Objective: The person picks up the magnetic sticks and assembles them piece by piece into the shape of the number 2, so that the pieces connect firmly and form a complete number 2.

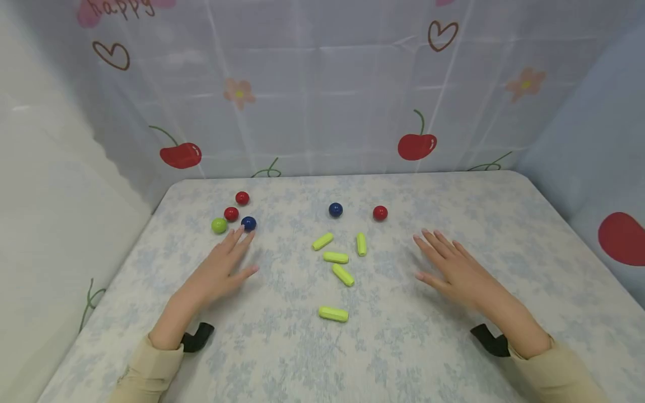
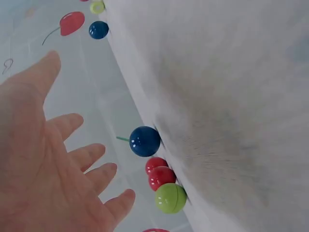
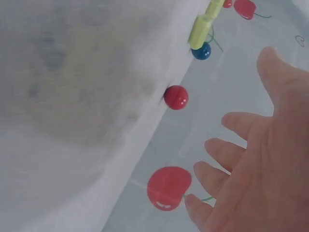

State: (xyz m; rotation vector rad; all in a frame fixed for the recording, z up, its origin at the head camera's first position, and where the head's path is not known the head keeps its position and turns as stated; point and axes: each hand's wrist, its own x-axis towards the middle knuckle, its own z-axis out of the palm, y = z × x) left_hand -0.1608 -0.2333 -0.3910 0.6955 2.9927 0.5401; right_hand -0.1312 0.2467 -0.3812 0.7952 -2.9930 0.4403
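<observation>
My left hand [image 1: 216, 274] hovers palm down over the left of the table, fingers spread and holding nothing. Just past its fingertips lies a dark blue ball [image 1: 248, 224], beside a green ball [image 1: 219, 225] and two red balls, one nearer [image 1: 231, 214] and one farther [image 1: 242, 198]. My right hand [image 1: 456, 274] is likewise spread and empty on the right side. Between the hands lie several short yellow-green sticks [image 1: 335, 257], the closest one [image 1: 333, 314] apart from the others. Behind them sit a second blue ball [image 1: 335, 210] and a third red ball [image 1: 380, 212].
A pale cloth with a faint blue floral pattern covers the table [image 1: 403, 347]. White curtains [image 1: 312, 101] printed with cherries, hearts and flowers stand behind it and at both sides. Each wrist has a black strap piece, on the left [image 1: 199, 337] and right [image 1: 490, 340].
</observation>
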